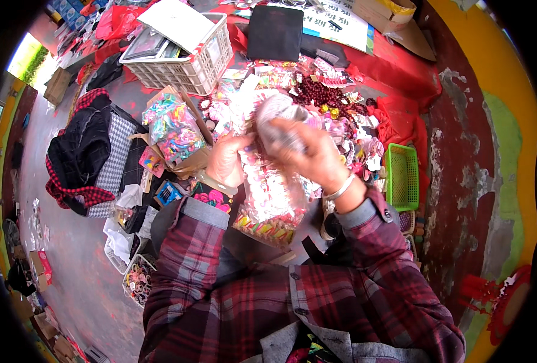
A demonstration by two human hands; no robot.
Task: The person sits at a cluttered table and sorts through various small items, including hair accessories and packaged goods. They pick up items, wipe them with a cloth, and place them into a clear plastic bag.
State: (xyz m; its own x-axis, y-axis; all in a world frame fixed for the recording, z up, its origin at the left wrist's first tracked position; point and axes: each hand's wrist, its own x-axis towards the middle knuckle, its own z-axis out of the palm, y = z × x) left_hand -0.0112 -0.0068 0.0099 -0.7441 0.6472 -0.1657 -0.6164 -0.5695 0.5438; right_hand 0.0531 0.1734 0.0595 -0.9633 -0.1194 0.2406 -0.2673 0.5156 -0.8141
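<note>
In my right hand (317,154), closed and partly smeared by motion, is a soft grey-pink bundle (274,115) that looks like cloth. Just below it hangs a clear plastic bag (271,202), with pink and white pieces inside and a yellow-green layer at its bottom. My left hand (225,162) is closed at the upper left edge of this bag, its thumb pointing toward the bundle. The fingertips of that hand are hidden. Beyond both hands lies a heap of small pink and white goods (247,100), beside dark red beads (323,94).
Left of my hands, an open carton holds a bag of bright coloured pieces (174,127). Behind it stands a white crate (202,63). A green basket (403,175) is at the right, near the peeling wall (456,157). A dark jacket (81,145) drapes over a checked seat.
</note>
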